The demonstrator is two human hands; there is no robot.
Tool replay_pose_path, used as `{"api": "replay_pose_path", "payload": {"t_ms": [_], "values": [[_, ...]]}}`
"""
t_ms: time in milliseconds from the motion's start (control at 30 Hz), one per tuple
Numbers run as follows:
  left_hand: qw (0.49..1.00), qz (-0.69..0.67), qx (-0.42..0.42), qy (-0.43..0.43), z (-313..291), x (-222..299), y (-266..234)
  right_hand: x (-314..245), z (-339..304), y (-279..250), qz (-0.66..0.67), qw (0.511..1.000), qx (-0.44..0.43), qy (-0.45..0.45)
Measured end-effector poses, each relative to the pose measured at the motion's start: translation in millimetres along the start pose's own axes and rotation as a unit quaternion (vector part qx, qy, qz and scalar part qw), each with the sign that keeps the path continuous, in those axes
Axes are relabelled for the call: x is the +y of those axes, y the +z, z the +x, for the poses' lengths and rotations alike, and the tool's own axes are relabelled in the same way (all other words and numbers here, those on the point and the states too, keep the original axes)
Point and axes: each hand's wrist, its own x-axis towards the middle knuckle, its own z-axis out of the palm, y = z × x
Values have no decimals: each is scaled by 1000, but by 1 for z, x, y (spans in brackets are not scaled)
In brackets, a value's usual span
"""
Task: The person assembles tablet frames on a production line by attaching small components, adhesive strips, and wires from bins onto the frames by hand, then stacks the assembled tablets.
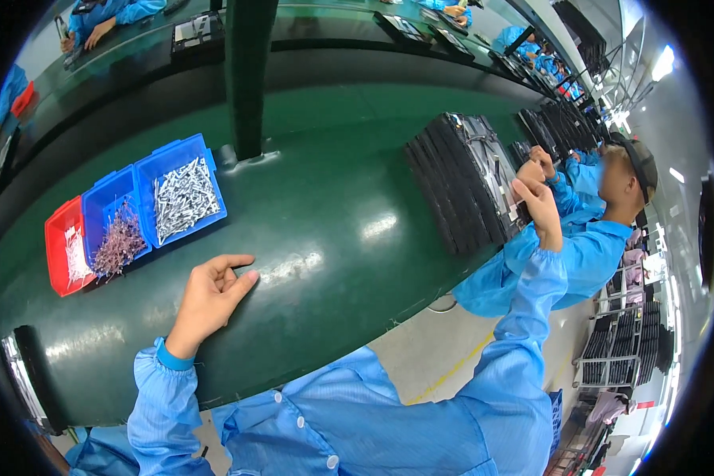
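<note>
My right hand (538,208) reaches out to a tall stack of flat black panels (452,186) at the right of the green bench. Its fingers are bent at the right edge of the top panel (490,163), which carries silvery strips and thin dark cables. My left hand (213,297) hovers over or rests on the bench, thumb and forefinger apart, with nothing in it. Beyond it stand three joined bins: a red bin (58,250) with small white pieces, a blue bin (97,198) with thin pinkish pieces, and another blue bin (174,148) with whitish-silver pieces.
A dark green post (247,87) rises from the bench (333,238) behind the bins. A black panel (32,381) lies at the near left. At the right a co-worker in blue (603,230) works beside more stacked panels (559,127). Other workers sit across the line.
</note>
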Motion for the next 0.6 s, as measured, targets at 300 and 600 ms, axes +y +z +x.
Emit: {"api": "replay_pose_path", "payload": {"t_ms": [300,600], "values": [[1000,-9,-2,-4,1,-3,-1,-8,-59,66,76,952,273,-115],[1000,11,13,25,0,-3,3,-29,-86,126,-172,838,363,-368]]}}
